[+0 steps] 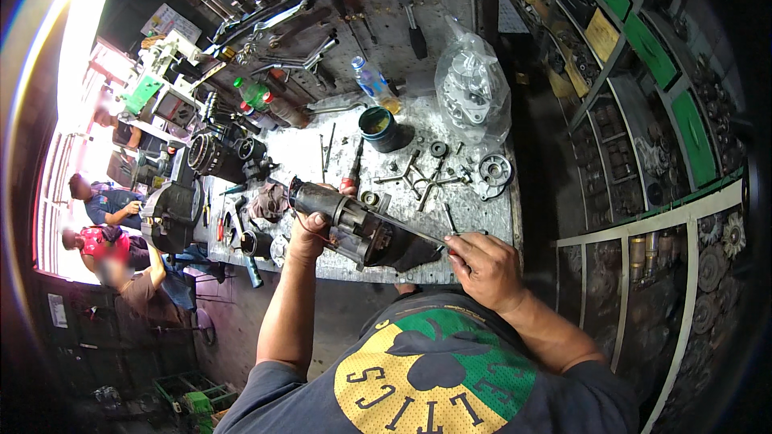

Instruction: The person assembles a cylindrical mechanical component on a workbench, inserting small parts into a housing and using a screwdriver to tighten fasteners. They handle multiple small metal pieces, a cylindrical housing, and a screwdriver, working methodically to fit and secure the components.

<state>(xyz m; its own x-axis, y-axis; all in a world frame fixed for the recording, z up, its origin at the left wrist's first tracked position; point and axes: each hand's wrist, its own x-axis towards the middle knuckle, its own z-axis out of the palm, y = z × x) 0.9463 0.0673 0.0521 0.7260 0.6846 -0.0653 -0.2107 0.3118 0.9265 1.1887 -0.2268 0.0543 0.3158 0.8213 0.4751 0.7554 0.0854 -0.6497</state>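
Note:
My left hand (pixel 309 236) is closed around the near side of a dark starter motor (pixel 342 223), which lies tilted above the bench's front edge. A thin wire hangs from its body near my fingers. In a pinch, my right hand (pixel 486 267) grips the right end of a long thin metal rod (pixel 412 231). The rod's left end reaches the motor's upper side; whether it sits inside the motor I cannot tell. A red-handled tool (pixel 350 185) and a crumpled rag (pixel 268 202) lie just beyond the motor.
The metal-topped workbench (pixel 322 270) carries a dark pot (pixel 380 128), a clear bottle (pixel 371 80), a bagged metal part (pixel 474 88), a round end plate (pixel 494 170) and several small parts. Tools hang on the back board. Shelves (pixel 643 217) of parts stand right; people (pixel 112 205) are at far left.

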